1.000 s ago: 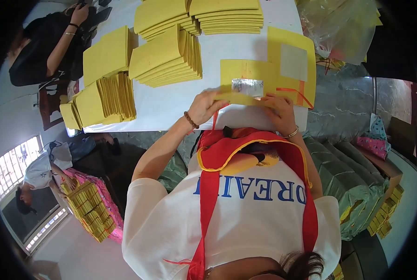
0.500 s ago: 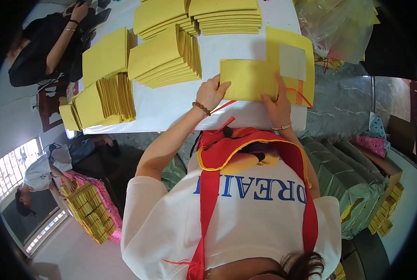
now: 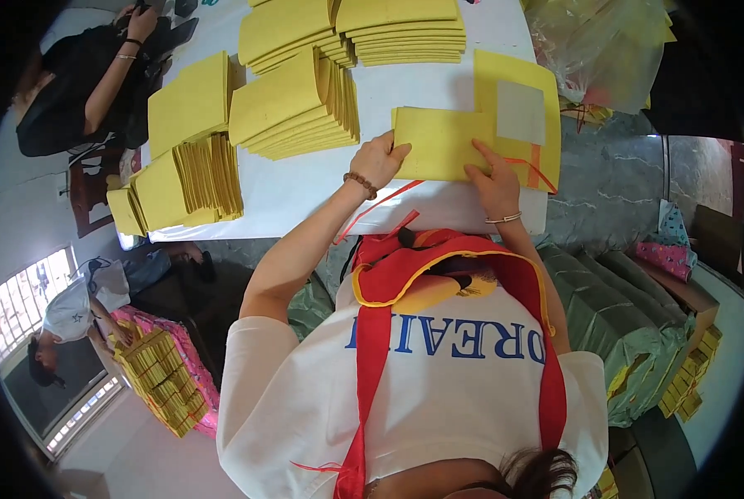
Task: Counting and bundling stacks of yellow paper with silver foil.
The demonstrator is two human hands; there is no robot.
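Observation:
A folded sheet of yellow paper [image 3: 443, 137] lies in front of me near the table's front edge. My left hand [image 3: 380, 160] grips its left end, thumb on top. My right hand [image 3: 494, 179] rests on its right end, index finger and thumb apart on the surface. Partly under that right end is a larger yellow sheet [image 3: 518, 71] with a pale rectangle [image 3: 521, 116] on it. A red ribbon [image 3: 532, 170] crosses its lower part. Another red ribbon [image 3: 380, 206] trails off the table edge below my left wrist.
Several stacks of folded yellow paper [image 3: 293, 104] cover the left and far parts of the white table [image 3: 426, 208]. A clear plastic bag [image 3: 597, 50] is at far right, with green wrapped bundles [image 3: 605, 312] nearer. One person [image 3: 72, 91] sits at far left; another handles yellow bundles [image 3: 160, 374].
My right hand's index finger has drawn back from the paper's upper right corner, toward me and slightly left. My left hand stays at the left end.

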